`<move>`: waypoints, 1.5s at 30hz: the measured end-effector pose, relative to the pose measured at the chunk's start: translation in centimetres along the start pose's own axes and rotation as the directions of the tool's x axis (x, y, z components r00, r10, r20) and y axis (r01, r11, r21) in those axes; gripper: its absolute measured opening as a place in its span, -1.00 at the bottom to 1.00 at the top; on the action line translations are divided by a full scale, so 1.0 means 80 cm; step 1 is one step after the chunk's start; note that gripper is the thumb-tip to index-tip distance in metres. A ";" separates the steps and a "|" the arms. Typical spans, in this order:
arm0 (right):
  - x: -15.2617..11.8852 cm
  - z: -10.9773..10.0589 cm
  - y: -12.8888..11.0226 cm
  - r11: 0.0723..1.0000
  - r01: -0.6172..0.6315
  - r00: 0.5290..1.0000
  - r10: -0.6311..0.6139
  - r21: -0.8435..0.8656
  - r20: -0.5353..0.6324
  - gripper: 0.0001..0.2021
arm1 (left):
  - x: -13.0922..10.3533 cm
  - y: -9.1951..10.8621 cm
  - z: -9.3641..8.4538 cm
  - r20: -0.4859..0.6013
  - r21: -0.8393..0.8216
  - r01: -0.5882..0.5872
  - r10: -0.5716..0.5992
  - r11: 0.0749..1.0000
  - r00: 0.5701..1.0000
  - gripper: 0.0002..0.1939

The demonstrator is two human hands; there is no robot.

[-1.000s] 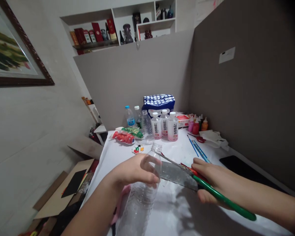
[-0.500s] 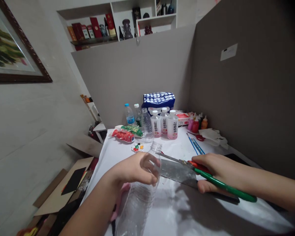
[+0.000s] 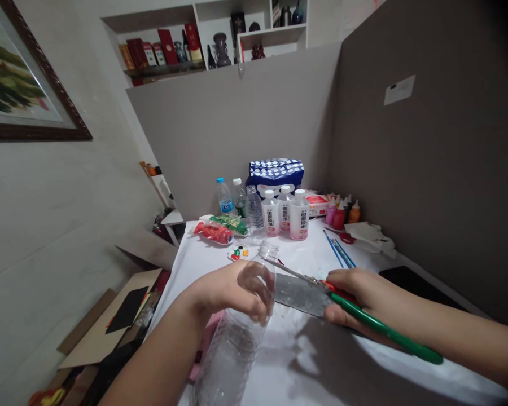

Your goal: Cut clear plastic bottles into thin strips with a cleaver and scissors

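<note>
A clear plastic bottle [image 3: 232,352], uncapped and tilted, is held below its neck by my left hand [image 3: 237,290], with the fingers curled round it. My right hand [image 3: 355,296] grips scissors [image 3: 317,282] with one green and one red handle. The upper blade's tip lies at the bottle's neck; whether it pierces the plastic I cannot tell. Beneath the scissors rests a broad grey metal blade [image 3: 300,293], like a cleaver's; my right hand covers part of it. Something pink [image 3: 209,338] is partly hidden behind the bottle and my left forearm.
Several bottles, including a pink-white one [image 3: 300,217], stand at the back before a blue package [image 3: 275,172]. Red and green wrapped packs [image 3: 214,232] lie left. Paint bottles [image 3: 338,214], paintbrushes [image 3: 338,251] and a black flat object [image 3: 419,287] are right. Grey panels [image 3: 237,124] enclose the table.
The scissors have moved slightly left, bringing the blade tip across the bottle's neck. My right hand has shifted a little left with them. My left hand keeps its grip on the bottle.
</note>
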State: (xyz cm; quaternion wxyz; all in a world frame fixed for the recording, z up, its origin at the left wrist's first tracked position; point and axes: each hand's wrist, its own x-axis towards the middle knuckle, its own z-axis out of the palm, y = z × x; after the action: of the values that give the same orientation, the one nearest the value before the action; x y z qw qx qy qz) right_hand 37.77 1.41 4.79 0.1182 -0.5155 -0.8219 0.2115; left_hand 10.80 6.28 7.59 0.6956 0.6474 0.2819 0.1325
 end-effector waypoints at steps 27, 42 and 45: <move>-0.006 -0.006 0.001 0.987 -0.119 0.993 0.118 -0.111 -0.019 -0.49 | 0.009 -0.010 0.003 -0.133 -0.047 0.079 -0.085 0.996 0.988 -0.79; -0.008 -0.029 -0.004 0.960 -0.225 0.971 0.235 -0.167 0.042 -0.55 | 0.015 -0.010 0.012 -0.426 0.310 0.117 0.028 0.943 0.904 -0.66; -0.006 -0.012 0.001 0.986 -0.157 0.988 0.158 -0.061 0.000 -0.53 | 0.009 -0.001 0.007 -0.233 0.134 -0.015 0.047 0.991 0.971 -0.61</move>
State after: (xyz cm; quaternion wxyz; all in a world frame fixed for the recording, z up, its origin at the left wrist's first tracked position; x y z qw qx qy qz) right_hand 38.47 1.22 5.60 0.0833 -0.5817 -0.7850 0.1963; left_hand 11.68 6.17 7.38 0.6110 0.6759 0.3603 0.2003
